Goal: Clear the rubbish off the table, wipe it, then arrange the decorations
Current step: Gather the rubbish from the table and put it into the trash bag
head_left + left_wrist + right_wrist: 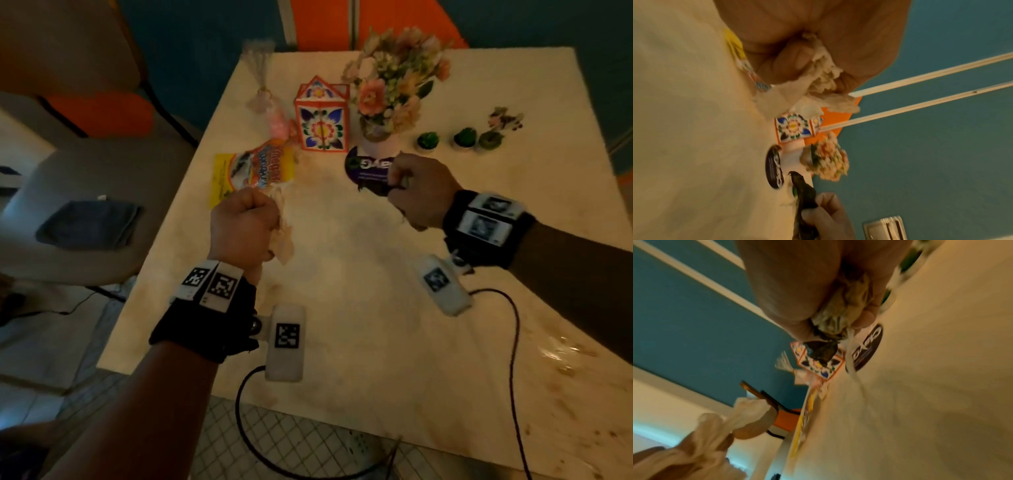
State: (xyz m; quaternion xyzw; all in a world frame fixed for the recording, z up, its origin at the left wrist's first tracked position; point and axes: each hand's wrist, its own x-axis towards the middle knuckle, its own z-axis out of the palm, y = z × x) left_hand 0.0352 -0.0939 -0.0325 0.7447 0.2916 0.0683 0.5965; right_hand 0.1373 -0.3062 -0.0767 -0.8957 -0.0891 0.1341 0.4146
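My left hand (245, 222) is a fist round a crumpled white tissue (284, 240), seen bunched between its fingers (824, 76) in the left wrist view. My right hand (416, 190) grips a dark crumpled wrapper (375, 188) together with a pale wad (844, 314). Both hands hover over the pale table (342, 274). A yellow snack packet (251, 171) lies just beyond my left fist. A dark round lid (368, 164) lies beside my right hand. Behind stand a floral paper box (322, 120) and a vase of flowers (390, 89).
Three small green plant pots (428, 140) sit at the right rear. A cellophane-wrapped pink sweet bag (270, 109) lies left of the box. A grey cloth (89, 222) rests on a chair at left. Stains mark the table's right front (565, 359).
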